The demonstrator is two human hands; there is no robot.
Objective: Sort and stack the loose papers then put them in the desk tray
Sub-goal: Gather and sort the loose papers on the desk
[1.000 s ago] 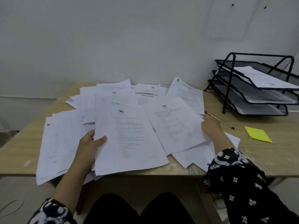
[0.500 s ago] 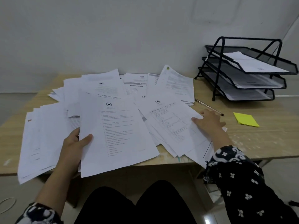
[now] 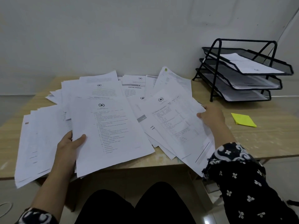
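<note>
Nearest the camera are the person's dark-clad knees [image 3: 134,206] and two patterned sleeves, one at each lower corner. The left hand [image 3: 68,146] is closed on the near left edge of a printed sheet [image 3: 110,135], thumb on top and fingers underneath; that sheet has its long axis running away from the person, its star-crest heading at the far end, leaning slightly to the left, and its near end overhangs the table [image 3: 275,135] edge. To its left lies a fanned pile of pages [image 3: 37,143], also lengthwise away from the person and also hanging over the near edge. The right hand [image 3: 212,116] rests on the right edge of a sheet with a table printed on it [image 3: 174,122], thumb laid on the paper and fingers curled at its margin (whether they pinch it or only press it down cannot be told); this sheet is turned clockwise, its heading pointing to the far left, and it tops a slanted fan of other pages whose near corners pass the table edge. Beyond both hands more loose papers [image 3: 134,88] overlap across the middle of the table, reaching nearly to the white wall, most with their headings at the far end. Right of the right hand, apart from the papers, lies a yellow sticky-note pad [image 3: 243,119]. At the far right corner stands a black mesh desk tray [image 3: 215,84] with three tiers, each holding some paper, the top tier's sheets [image 3: 249,65] sticking out toward the right.
</note>
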